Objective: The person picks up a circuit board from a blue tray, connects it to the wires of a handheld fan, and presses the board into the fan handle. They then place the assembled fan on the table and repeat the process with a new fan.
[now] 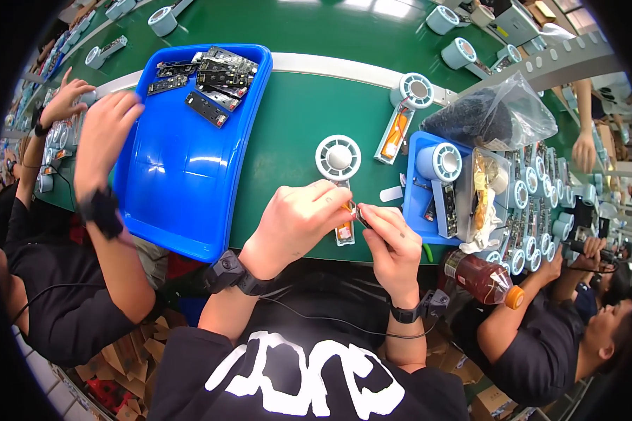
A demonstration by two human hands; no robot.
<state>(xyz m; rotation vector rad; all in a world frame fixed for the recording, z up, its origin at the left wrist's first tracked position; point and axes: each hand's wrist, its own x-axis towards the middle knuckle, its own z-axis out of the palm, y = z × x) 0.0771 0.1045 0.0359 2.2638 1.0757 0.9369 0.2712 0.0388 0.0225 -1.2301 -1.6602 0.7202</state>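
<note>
A light-blue handheld fan (pixel 338 158) lies in front of me, round head away from me and open handle (pixel 345 234) toward me. Over that handle my left hand (pixel 298 219) is closed, its fingertips pinching thin wires (pixel 347 206). Beside it my right hand (pixel 395 242) grips a small dark circuit board (pixel 361 218) between thumb and fingers. The fingertips almost meet, so the joint between wires and board is mostly hidden. A second fan (pixel 416 91) lies farther right, its orange battery (pixel 395 133) showing in the open handle.
Left stands a blue tray (pixel 182 175) with several circuit boards (pixel 221 74). At right are a small blue bin (pixel 414 203) with a fan, a plastic bag (pixel 502 116) of dark parts, a bottle (pixel 481 277) and rows of fans (pixel 534 210). Co-workers sit on both sides; one's hand (pixel 109 133) is over the tray's edge.
</note>
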